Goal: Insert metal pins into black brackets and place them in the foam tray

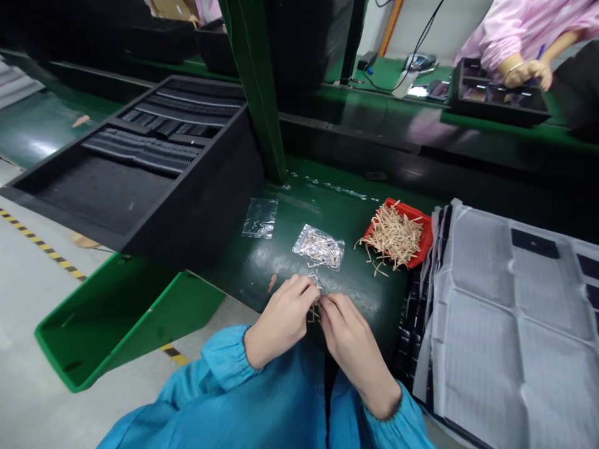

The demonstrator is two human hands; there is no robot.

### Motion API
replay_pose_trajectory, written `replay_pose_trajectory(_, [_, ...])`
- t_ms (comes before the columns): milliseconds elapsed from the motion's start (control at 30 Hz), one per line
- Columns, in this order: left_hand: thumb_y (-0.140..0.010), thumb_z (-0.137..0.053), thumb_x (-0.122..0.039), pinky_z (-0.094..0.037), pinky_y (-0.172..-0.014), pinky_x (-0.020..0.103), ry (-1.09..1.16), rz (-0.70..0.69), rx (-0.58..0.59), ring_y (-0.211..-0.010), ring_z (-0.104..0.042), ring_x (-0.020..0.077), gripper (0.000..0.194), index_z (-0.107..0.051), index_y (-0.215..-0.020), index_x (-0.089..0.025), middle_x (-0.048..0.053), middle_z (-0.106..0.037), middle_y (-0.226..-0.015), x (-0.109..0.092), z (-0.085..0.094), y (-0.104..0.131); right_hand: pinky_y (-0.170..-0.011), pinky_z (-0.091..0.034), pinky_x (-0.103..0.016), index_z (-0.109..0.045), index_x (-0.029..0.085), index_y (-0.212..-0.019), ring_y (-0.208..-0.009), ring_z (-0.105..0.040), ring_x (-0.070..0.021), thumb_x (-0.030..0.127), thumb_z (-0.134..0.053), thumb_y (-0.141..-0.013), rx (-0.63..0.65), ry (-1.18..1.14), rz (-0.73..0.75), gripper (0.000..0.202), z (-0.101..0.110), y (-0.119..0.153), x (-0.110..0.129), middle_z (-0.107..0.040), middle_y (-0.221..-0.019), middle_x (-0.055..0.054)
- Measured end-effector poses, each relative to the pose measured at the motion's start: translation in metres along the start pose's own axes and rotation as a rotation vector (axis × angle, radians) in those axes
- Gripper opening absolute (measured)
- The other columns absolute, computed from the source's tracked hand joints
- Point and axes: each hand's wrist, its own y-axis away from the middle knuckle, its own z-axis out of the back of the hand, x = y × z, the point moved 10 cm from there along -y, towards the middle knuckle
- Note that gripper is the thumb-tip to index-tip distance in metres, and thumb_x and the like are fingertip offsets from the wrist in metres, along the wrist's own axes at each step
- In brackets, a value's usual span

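Note:
My left hand (284, 317) and my right hand (350, 340) meet at the near edge of the green table (355, 287). Their fingers are pinched close together. Between them show a few thin, small pieces (313, 312), partly tan and partly shiny; my fingers hide most of these. Just beyond my fingertips lies a clear plastic bag (321, 247) filled with small pale and metallic-looking pieces. A flat clear bag (260, 218) rests farther left. To the right, a red tray (427, 242) is heaped with thin tan strips (395, 237), some spilling onto the table.
A large black box (210, 181) with ribbed black parts (140, 149) stands left, above a green bin (168, 312). White-sheeted stacked trays (486, 324) fill the right side. A green post (262, 87) rises ahead. Across the bench, a co-worker's hands (526, 73) are over a black tray (500, 109).

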Motion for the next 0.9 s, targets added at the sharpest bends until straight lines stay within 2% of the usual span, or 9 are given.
replay_pose_trajectory(400, [-0.095,-0.039,0.002,-0.047,-0.076,0.035,-0.015,-0.021,0.062,-0.084,-0.051,0.0228,0.027,-0.053,-0.091,-0.019,0.006,-0.059,-0.092,-0.004,-0.005,0.000,-0.081,-0.061,-0.038,-0.063,0.016,-0.113,-0.091,-0.068,-0.0229,0.006,-0.046,-0.102,-0.001,-0.093,0.023,0.023,0.006,0.003,0.000,-0.068,-0.101,-0.010])
replay_pose_trajectory(533, [-0.098,-0.047,-0.004,-0.047,-0.078,0.037,-0.151,-0.122,0.101,-0.087,-0.054,0.0235,0.017,-0.057,-0.098,-0.017,0.006,-0.063,-0.097,-0.014,-0.005,0.003,-0.079,-0.060,-0.035,-0.062,0.017,-0.108,-0.087,-0.067,-0.0215,0.004,-0.048,-0.100,-0.021,-0.130,0.010,0.021,0.015,0.003,0.000,-0.067,-0.097,-0.009])
replay_pose_trajectory(700, [-0.106,-0.041,-0.011,-0.045,-0.078,0.040,-0.447,-0.317,-0.043,-0.091,-0.058,0.0259,0.023,-0.064,-0.103,-0.012,0.012,-0.068,-0.104,-0.037,0.005,0.009,-0.076,-0.058,-0.031,-0.062,0.018,-0.104,-0.082,-0.066,-0.0187,0.004,-0.048,-0.099,-0.046,-0.158,-0.007,0.020,0.024,0.001,0.001,-0.066,-0.093,-0.006])
replay_pose_trajectory(800, [-0.107,-0.041,-0.013,-0.045,-0.076,0.040,-0.501,-0.411,-0.080,-0.088,-0.059,0.0248,0.026,-0.066,-0.105,-0.011,0.011,-0.069,-0.100,-0.047,0.009,0.012,-0.075,-0.058,-0.031,-0.063,0.017,-0.102,-0.081,-0.066,-0.0189,0.004,-0.048,-0.098,-0.048,-0.150,-0.005,0.020,0.024,0.001,0.004,-0.066,-0.092,-0.007])
replay_pose_trajectory(900, [-0.105,-0.042,-0.010,-0.044,-0.072,0.039,-0.474,-0.468,-0.089,-0.083,-0.059,0.0234,0.025,-0.067,-0.104,-0.011,0.010,-0.068,-0.095,-0.044,0.019,0.014,-0.073,-0.057,-0.032,-0.065,0.016,-0.100,-0.079,-0.066,-0.0195,0.004,-0.050,-0.098,-0.038,-0.118,0.006,0.020,0.029,0.003,0.011,-0.067,-0.090,-0.007])
